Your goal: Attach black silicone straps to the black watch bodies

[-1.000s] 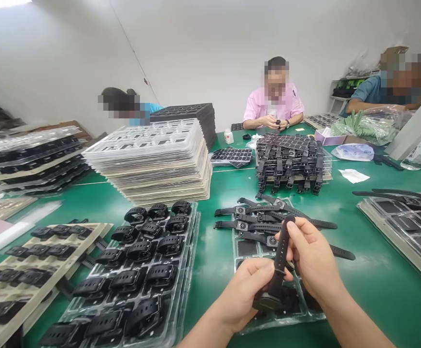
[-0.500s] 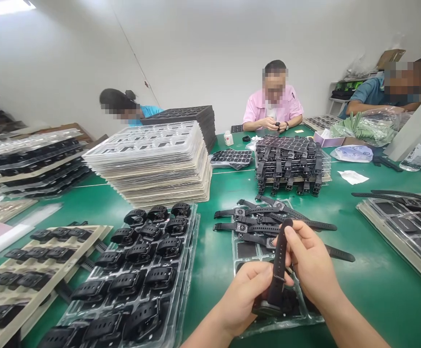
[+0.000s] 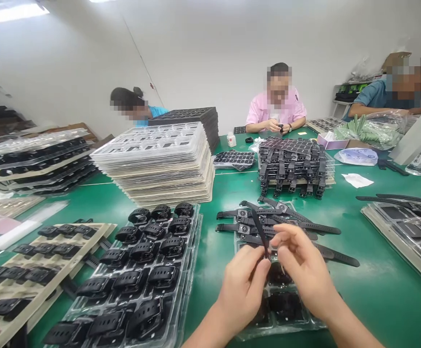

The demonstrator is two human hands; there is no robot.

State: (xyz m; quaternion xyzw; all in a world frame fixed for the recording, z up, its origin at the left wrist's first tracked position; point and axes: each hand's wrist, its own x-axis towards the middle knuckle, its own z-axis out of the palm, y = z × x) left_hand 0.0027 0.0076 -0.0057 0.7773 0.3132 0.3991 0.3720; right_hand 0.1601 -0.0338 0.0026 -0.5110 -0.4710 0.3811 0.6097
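A smartwatch strap point(image 3: 259, 226) rises black and thin from the closed fingers of my left hand point(image 3: 243, 285); the watch body is hidden behind that hand. Just to the right, my right hand point(image 3: 302, 270) has its fingers curved and apart, with nothing visible in them. Under both hands lies a clear plastic tray point(image 3: 290, 321) with black watches in its near compartments. Several watches with straps stretched out point(image 3: 279, 220) lie across the tray's far end.
Trays of watches with looped straps point(image 3: 138, 251) fill the left side. Behind them stands a tall stack of white trays point(image 3: 160, 164). Farther back is a pile of strapped watches point(image 3: 292, 166). Another tray point(image 3: 409, 232) lies at right. Co-workers sit around the green table point(image 3: 351, 290).
My right hand has let go of the strap and moved slightly away. The strap now stands in my left hand, turned edge-on and tilted leftward. The whole view has shifted a little.
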